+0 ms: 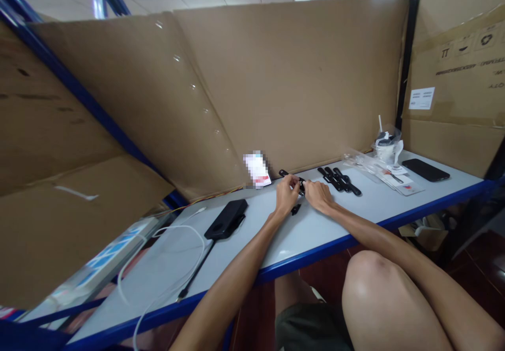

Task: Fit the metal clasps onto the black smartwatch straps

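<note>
My left hand [287, 193] and my right hand [319, 196] are close together over the table, fingers closed around a slim black piece [302, 187]. Its details are mostly hidden by my fingers. The end of a black handle [283, 173] with a hole sticks out beyond my left hand; I cannot tell if it belongs to the same piece. A small black part [295, 209] lies on the table just below my hands. To the right of my right hand, several long black handle-shaped pieces [339, 180] lie side by side.
The grey table [307, 235] has a blue edge. A lit phone [258, 169] leans at the back. A black power bank [226, 219] and white cable [158, 230] lie left. At right are plastic packets [394, 177], a cup [385, 148] and a dark phone [426, 169]. Cardboard [292, 77] walls the back.
</note>
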The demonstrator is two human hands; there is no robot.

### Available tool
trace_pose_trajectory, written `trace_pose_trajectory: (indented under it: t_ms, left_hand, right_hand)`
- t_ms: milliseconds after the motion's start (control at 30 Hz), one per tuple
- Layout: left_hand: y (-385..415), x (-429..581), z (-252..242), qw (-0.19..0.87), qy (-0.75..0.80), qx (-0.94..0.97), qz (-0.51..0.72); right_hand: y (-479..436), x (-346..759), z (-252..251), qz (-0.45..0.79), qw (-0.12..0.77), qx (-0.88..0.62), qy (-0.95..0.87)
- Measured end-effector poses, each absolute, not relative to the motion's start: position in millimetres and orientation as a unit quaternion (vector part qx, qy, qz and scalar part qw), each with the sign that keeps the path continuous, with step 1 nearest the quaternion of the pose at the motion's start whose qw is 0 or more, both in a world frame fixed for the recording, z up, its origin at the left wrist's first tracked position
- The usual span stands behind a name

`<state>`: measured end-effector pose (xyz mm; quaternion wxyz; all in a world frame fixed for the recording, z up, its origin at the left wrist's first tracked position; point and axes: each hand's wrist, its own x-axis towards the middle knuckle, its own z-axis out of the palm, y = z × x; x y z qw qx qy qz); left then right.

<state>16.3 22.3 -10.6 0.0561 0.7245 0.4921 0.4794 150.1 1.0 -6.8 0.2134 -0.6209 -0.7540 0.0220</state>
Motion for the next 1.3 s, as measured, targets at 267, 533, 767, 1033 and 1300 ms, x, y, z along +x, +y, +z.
trace_pose_trajectory:
  t_ms: [267, 533, 767, 1033, 1300]
  left_hand:
    - [21.1, 16.1, -12.1, 0.027, 0.539, 0.718, 0.44]
    - [22.9, 13.2, -13.5, 0.021, 0.514, 0.745, 0.424]
    - [17.0, 15.6, -8.3, 0.015, 0.487, 0.75, 0.448]
    - [21.4, 12.3, -9.4, 0.008, 0.545, 0.727, 0.417]
    - [22.4, 13.9, -10.7, 0.028, 0.508, 0.739, 0.442]
  right_hand:
    - [2.3, 151.0, -7.8, 0.017, 0.221, -0.622, -0.751]
    - [0.6, 151.4, -7.1, 0.021, 0.224, -0.622, -0.75]
    - [0.4, 150.2, -7.3, 0.024, 0.223, -0.625, -0.747]
    - [2.2, 152.9, -6.3, 0.029, 0.23, -0.641, -0.732]
    - [5.4, 152.6, -9.4, 0.026, 0.239, -0.641, -0.728]
